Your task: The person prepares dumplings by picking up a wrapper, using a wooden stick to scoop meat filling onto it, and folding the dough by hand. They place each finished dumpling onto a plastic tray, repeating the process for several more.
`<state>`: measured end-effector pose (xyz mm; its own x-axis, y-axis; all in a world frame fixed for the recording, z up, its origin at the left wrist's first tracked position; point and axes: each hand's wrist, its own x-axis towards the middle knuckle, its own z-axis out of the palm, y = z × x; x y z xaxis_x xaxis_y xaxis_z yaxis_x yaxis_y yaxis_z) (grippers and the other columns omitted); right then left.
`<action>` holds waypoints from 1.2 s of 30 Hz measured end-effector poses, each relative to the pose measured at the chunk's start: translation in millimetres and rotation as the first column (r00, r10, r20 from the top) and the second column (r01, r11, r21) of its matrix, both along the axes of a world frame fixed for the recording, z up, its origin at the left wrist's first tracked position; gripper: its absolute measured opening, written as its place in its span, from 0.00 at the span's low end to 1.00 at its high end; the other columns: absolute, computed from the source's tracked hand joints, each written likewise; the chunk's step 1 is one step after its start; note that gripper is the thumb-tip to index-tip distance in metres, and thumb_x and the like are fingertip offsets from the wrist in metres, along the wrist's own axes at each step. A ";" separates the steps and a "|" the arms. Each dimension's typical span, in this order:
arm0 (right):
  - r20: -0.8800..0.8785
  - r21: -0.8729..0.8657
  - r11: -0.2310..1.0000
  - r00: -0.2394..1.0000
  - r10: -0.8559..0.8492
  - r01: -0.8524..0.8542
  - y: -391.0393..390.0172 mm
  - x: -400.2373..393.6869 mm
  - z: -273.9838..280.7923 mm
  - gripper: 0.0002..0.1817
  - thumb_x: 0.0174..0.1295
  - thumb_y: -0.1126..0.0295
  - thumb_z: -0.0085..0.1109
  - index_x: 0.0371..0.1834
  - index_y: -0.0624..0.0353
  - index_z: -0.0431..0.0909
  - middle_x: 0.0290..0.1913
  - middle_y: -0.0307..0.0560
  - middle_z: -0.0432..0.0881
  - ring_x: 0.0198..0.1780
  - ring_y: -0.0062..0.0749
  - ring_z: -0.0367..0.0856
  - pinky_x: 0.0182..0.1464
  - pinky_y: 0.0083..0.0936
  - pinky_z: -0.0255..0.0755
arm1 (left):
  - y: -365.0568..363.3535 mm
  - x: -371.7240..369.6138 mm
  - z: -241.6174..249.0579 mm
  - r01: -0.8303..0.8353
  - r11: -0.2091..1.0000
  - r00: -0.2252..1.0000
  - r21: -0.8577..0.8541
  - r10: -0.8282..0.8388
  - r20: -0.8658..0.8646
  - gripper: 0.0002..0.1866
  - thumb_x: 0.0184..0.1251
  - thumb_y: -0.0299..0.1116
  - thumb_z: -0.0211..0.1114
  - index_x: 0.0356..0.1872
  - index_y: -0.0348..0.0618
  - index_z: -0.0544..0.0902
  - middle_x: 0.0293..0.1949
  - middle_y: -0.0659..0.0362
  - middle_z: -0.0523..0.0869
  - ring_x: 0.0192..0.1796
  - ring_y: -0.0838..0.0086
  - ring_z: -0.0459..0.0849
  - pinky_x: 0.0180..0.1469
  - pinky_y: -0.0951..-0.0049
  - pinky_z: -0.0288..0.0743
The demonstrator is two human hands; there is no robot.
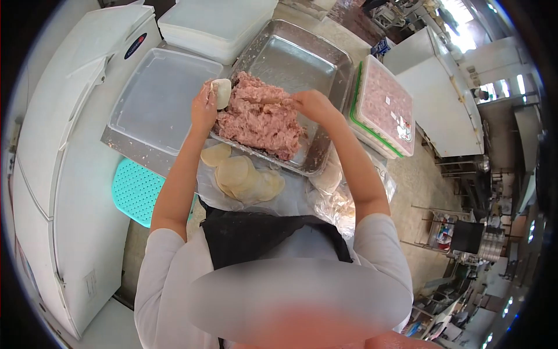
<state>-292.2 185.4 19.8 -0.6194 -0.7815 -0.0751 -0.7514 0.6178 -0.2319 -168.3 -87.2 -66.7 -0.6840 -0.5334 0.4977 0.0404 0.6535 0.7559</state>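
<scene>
My left hand (203, 109) is closed on a pale round dumpling wrapper (222, 93), held at the left edge of the metal tray. A big mound of pink minced meat (261, 119) fills the near left part of the metal tray (321, 42). At the mound's right side, the fingers of my right hand (314, 106) are closed; what they hold is too small to make out. Nearer to me, a loose stack of wrappers (238, 176) lies on plastic film, with one wrapper (215, 155) apart at its upper left.
Left of the tray sits a translucent lidded box (165, 96), with stacked white containers (215, 26) behind. On the right is a green-rimmed box of minced meat (386, 102). Clear plastic bags (334, 203) lie near my right arm. A turquoise stool (136, 189) and white freezer (81, 174) stand left.
</scene>
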 end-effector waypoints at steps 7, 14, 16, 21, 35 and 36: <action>-0.189 0.321 0.946 0.982 0.022 0.041 -3.4 30.7 58.4 0.12 0.60 0.61 0.55 0.30 0.55 0.85 0.32 0.50 0.85 0.34 0.51 0.84 0.37 0.42 0.77 | 1.1 4.3 12.9 0.037 0.989 0.997 0.144 -0.026 -0.071 0.15 0.74 0.35 0.53 0.51 0.33 0.78 0.46 0.42 0.84 0.49 0.49 0.82 0.50 0.61 0.76; -0.293 0.258 0.966 0.950 0.106 -0.028 -57.9 117.6 79.6 0.11 0.59 0.62 0.55 0.27 0.56 0.83 0.28 0.46 0.85 0.33 0.45 0.86 0.32 0.40 0.78 | -3.4 0.6 4.9 0.107 0.972 0.993 0.211 -0.094 -0.070 0.15 0.74 0.35 0.52 0.50 0.33 0.78 0.45 0.43 0.83 0.47 0.48 0.82 0.50 0.61 0.75; -0.209 0.234 0.972 0.978 0.017 0.033 -57.1 100.9 35.7 0.13 0.62 0.59 0.54 0.28 0.53 0.82 0.27 0.45 0.84 0.33 0.44 0.85 0.32 0.39 0.78 | -0.9 1.7 6.2 0.064 0.987 0.991 0.149 -0.046 -0.122 0.16 0.74 0.35 0.52 0.50 0.33 0.78 0.45 0.43 0.83 0.48 0.49 0.81 0.51 0.61 0.74; -0.200 0.335 0.911 0.963 -0.179 0.239 -33.4 73.1 71.6 0.15 0.66 0.54 0.51 0.34 0.51 0.81 0.32 0.48 0.83 0.37 0.47 0.84 0.38 0.42 0.76 | -11.2 15.8 23.4 0.179 0.905 0.984 0.386 -0.164 -0.073 0.17 0.74 0.37 0.53 0.51 0.32 0.78 0.47 0.44 0.83 0.50 0.55 0.82 0.53 0.65 0.73; -0.029 -0.479 0.870 0.988 -0.149 0.117 17.0 128.7 83.1 0.13 0.64 0.69 0.57 0.49 0.62 0.80 0.40 0.53 0.80 0.39 0.46 0.80 0.43 0.33 0.73 | 107.5 58.8 66.8 0.374 -0.380 0.774 0.846 -0.376 -0.510 0.20 0.73 0.34 0.55 0.62 0.39 0.69 0.58 0.53 0.78 0.59 0.63 0.78 0.61 0.60 0.73; 0.101 -0.516 0.847 0.991 -0.086 0.126 20.3 129.2 74.7 0.13 0.66 0.68 0.55 0.49 0.62 0.79 0.41 0.53 0.81 0.39 0.45 0.80 0.43 0.32 0.73 | 112.9 54.2 67.5 0.393 -0.401 0.772 0.827 -0.345 -0.534 0.20 0.72 0.34 0.56 0.61 0.39 0.70 0.58 0.52 0.78 0.59 0.62 0.78 0.61 0.59 0.73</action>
